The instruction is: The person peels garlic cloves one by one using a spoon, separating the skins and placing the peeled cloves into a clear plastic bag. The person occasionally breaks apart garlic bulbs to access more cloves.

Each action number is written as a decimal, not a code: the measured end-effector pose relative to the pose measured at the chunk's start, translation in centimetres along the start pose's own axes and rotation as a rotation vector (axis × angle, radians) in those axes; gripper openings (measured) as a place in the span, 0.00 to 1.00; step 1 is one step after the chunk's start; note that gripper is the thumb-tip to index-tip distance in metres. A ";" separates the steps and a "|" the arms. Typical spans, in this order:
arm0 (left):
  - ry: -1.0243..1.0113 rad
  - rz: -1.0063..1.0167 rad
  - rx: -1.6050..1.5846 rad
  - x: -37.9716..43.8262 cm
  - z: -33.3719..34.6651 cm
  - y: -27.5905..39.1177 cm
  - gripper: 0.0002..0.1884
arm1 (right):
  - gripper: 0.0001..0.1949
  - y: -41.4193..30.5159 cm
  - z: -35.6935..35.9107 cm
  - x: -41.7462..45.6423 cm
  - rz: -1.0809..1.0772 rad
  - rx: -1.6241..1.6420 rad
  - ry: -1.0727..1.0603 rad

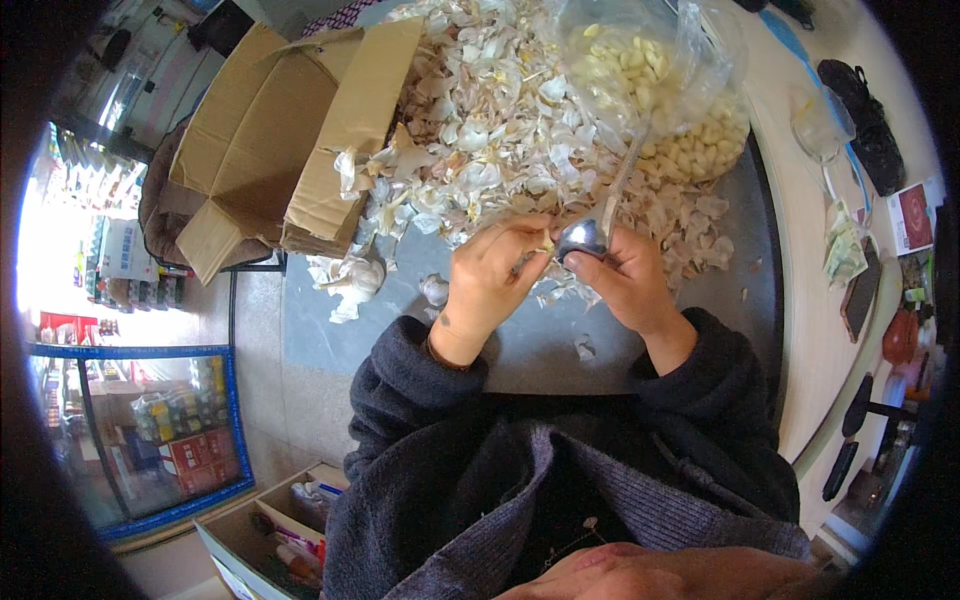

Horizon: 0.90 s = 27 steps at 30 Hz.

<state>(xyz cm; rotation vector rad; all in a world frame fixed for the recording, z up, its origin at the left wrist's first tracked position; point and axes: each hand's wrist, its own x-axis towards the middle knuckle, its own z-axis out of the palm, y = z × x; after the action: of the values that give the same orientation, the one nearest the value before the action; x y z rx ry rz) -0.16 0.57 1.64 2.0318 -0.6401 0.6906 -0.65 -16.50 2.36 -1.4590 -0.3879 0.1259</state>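
Note:
My left hand (499, 274) pinches a small pale garlic clove (548, 241) between thumb and fingertips. Close beside it, my right hand (634, 277) grips a metal spoon (583, 238) by the bowl, its handle pointing up and away. Both hands are over the near edge of a large heap of dry garlic skins (487, 127). Peeled garlic cloves (630, 64) fill a clear plastic bag (694, 52) behind the right hand. A whole garlic bulb (358, 277) and a smaller piece of garlic (434, 289) lie on the grey tabletop (420, 330) left of my left hand.
An open cardboard box (262, 127) stands at the left, against the skins. On the pale counter (810, 315) at the right are a clear cup (821, 124), a black plastic bag (862, 124) and a banknote (846, 244). An open drawer (262, 517) holds small items at lower left.

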 end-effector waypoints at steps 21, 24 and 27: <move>0.012 -0.293 -0.677 -1.0 1.0 -0.6 0.11 | 0.06 0.6 -0.7 0.5 -0.025 0.022 0.059; -0.055 -0.118 -0.487 -0.8 0.9 -1.2 0.09 | 0.07 0.3 -1.0 0.5 -0.003 -0.044 0.031; -0.039 -0.138 -0.420 -0.8 0.9 -0.6 0.10 | 0.07 -0.2 -1.1 0.4 0.033 -0.012 0.034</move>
<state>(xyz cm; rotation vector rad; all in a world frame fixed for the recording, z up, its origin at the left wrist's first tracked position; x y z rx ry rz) -0.10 0.19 0.35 1.6831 -0.6038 0.3966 0.08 -17.46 2.57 -1.4778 -0.3380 0.1253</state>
